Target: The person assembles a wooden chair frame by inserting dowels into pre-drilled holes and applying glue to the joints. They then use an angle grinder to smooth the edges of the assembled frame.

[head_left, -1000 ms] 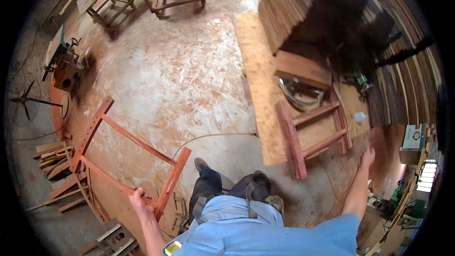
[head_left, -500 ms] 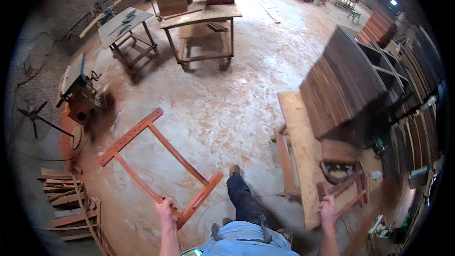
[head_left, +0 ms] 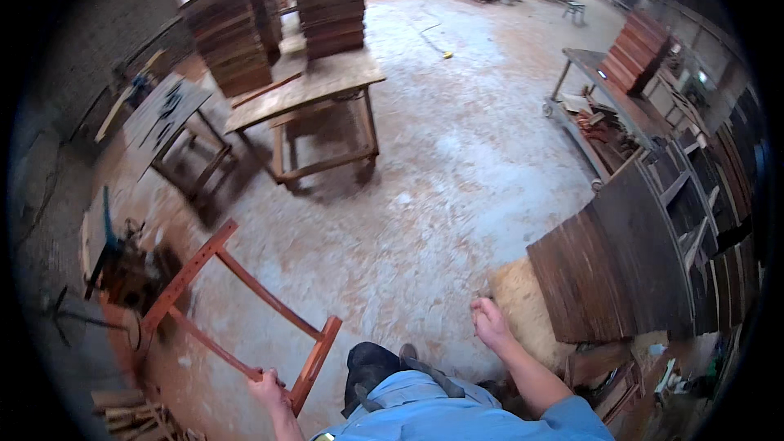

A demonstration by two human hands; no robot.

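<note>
My left hand (head_left: 272, 390) is wrapped round a thin rail of a reddish-brown wooden frame (head_left: 188, 276). Two thick end pieces joined by two slimmer rails make up this frame. It hangs tilted over the floor on my left, with small dark holes along its far end piece. My right hand (head_left: 492, 325) is out in front with its fingers curled in, and nothing shows in it. Beside that hand is the bare end of a pale wooden board (head_left: 527, 302) bearing a tall stack of dark planks (head_left: 608, 278).
Ahead on the left stand a table (head_left: 327, 86) with tall wood stacks and a smaller worktable (head_left: 163, 118) with tools. A machine (head_left: 122, 265) and a fan (head_left: 69, 314) are at far left. A wheeled cart (head_left: 584, 143) stands at right. Scrap wood (head_left: 135, 412) lies lower left.
I have moved forward past the plank stack, and the tables ahead look nearer. My right hand has swung forward and inward, away from a small wooden frame. My left hand still carries the wooden frame.
</note>
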